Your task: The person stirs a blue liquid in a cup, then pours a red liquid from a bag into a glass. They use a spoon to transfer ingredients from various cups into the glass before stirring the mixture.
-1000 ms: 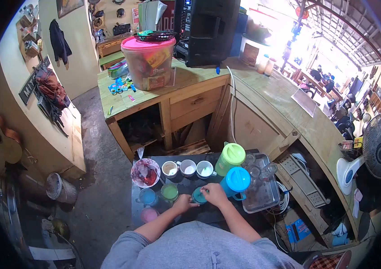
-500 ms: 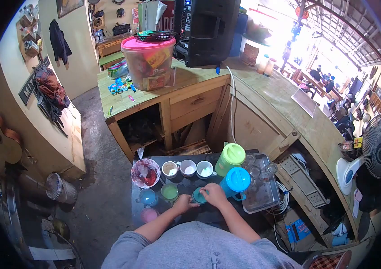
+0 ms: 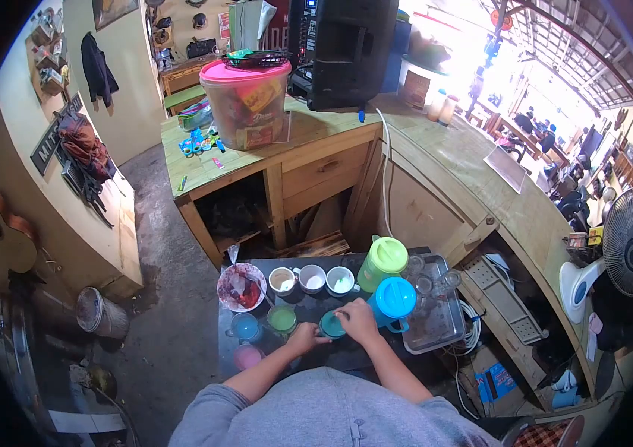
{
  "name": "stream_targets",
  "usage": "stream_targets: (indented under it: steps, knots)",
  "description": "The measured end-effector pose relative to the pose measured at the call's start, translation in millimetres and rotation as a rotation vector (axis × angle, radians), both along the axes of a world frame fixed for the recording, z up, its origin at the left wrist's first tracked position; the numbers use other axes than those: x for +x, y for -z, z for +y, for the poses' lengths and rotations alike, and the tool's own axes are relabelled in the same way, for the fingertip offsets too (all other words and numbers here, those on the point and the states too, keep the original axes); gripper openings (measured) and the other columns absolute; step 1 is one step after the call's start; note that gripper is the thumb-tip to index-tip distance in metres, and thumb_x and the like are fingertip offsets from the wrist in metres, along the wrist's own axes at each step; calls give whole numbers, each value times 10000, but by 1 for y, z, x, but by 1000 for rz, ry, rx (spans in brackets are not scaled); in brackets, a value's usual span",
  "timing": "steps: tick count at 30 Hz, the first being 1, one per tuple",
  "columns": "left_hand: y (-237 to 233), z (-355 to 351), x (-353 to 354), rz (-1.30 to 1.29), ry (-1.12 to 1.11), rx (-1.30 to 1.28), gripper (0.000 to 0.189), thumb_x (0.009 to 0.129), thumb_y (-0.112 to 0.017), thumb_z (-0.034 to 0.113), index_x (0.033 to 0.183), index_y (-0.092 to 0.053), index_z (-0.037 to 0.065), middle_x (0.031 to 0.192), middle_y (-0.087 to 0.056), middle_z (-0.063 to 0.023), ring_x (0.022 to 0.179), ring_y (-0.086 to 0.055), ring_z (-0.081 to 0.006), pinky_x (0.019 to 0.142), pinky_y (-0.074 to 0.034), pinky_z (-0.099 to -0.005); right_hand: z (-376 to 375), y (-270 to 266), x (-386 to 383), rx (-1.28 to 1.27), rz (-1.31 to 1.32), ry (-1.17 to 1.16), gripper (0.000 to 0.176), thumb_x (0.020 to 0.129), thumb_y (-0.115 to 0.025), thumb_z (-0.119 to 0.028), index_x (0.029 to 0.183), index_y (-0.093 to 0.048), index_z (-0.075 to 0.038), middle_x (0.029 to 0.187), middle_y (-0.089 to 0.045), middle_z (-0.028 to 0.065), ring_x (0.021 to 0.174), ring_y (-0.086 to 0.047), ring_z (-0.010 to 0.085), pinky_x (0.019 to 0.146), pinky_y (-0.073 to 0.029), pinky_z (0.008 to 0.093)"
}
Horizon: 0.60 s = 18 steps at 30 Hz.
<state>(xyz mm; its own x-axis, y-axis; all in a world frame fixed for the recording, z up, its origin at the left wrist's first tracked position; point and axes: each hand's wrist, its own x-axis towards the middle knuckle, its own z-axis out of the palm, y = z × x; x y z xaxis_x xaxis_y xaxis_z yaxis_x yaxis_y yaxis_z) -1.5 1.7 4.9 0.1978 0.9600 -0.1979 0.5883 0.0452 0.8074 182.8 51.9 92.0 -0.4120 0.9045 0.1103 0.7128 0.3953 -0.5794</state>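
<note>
A glass of teal liquid (image 3: 331,325) stands on the dark table in front of me. My left hand (image 3: 306,339) has its fingers closed against the near left side of that glass. Over its right rim, the fingers of my right hand (image 3: 359,320) are pinched together; what they hold, if anything, is hidden. Left of it are a glass of green liquid (image 3: 282,319), a glass of blue liquid (image 3: 244,326) and a glass of pink liquid (image 3: 248,357). Behind stand a brown-stained cup (image 3: 281,281), a white cup (image 3: 312,279) and another white cup (image 3: 340,281).
A bowl with red contents (image 3: 228,298) sits at the table's left. On the right are a green pitcher (image 3: 378,277), a blue pitcher (image 3: 392,302) and a clear tray (image 3: 436,344) with glasses. Beyond is a wooden counter (image 3: 316,138) with a pink-lidded tub (image 3: 242,112).
My right hand has shifted very slightly at the rim of the teal glass. My left hand and the other cups and glasses look the same.
</note>
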Motion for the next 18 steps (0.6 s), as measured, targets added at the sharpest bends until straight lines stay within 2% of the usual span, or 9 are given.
stream_targets:
  steps: [2, 5, 9, 11, 12, 14, 15, 17, 18]
  knots:
    - [3, -1, 1, 7, -9, 4, 498, 645, -856, 360, 612, -538, -22, 566, -554, -158, 499, -506, -247, 542, -427, -422, -3, -11, -1, 159, -127, 27, 126, 750, -683, -189, 808, -747, -97, 801, -688, 89, 828, -597, 287, 759, -493, 414]
    - [6, -1, 1, 14, -15, -10, 498, 645, -855, 366, 615, -545, -22, 567, -555, -162, 504, -519, -251, 544, -428, -425, 1, 9, 2, -45, -101, -19, 119, 749, -680, -183, 803, -748, -102, 794, -685, 89, 824, -591, 286, 754, -489, 407]
    - [7, -1, 0, -10, -14, 8, 506, 647, -854, 370, 609, -537, -23, 570, -556, -164, 506, -521, -253, 544, -428, -427, 0, -4, -1, 126, -20, 0, 123, 742, -684, -189, 802, -747, -102, 801, -684, 103, 831, -600, 291, 768, -490, 408]
    - [9, -1, 0, -20, -15, 7, 513, 646, -854, 370, 606, -529, -24, 573, -557, -162, 507, -519, -250, 544, -427, -428, 2, 7, 1, -101, -164, 22, 124, 740, -687, -194, 797, -744, -99, 795, -680, 113, 834, -604, 298, 763, -490, 414]
    - [9, -1, 0, -19, -14, 7, 513, 646, -854, 370, 606, -529, -24, 573, -557, -162, 507, -519, -250, 544, -427, -428, 2, 5, 1, -101, -164, 23, 124, 740, -687, -194, 797, -744, -99, 795, -680, 113, 834, -604, 298, 763, -490, 414]
    - [9, 0, 0, -5, -10, -12, 512, 649, -853, 368, 606, -527, -23, 572, -554, -160, 506, -513, -245, 543, -425, -427, 3, -2, -1, 69, 90, 19, 124, 742, -686, -191, 784, -739, -87, 803, -680, 120, 825, -613, 305, 759, -492, 420]
    - [8, 0, 1, -6, -11, -12, 512, 649, -853, 368, 606, -527, -23, 572, -554, -160, 506, -513, -245, 543, -425, -427, 2, -1, -1, 69, 90, 18, 124, 742, -686, -191, 784, -739, -87, 803, -680, 120, 825, -613, 305, 759, -492, 420]
    - [8, -1, 1, 4, -13, -16, 509, 653, -852, 367, 609, -530, -24, 568, -549, -162, 502, -507, -245, 541, -424, -425, 1, 3, 0, 8, -162, 36, 119, 752, -676, -178, 779, -737, -80, 807, -679, 116, 818, -610, 305, 746, -490, 417]
    - [6, -1, 1, 4, -14, -16, 509, 653, -852, 367, 609, -530, -24, 568, -549, -162, 502, -507, -245, 541, -424, -425, 0, 5, 1, 8, -162, 36, 119, 752, -676, -178, 779, -737, -80, 807, -679, 116, 818, -610, 305, 746, -490, 417]
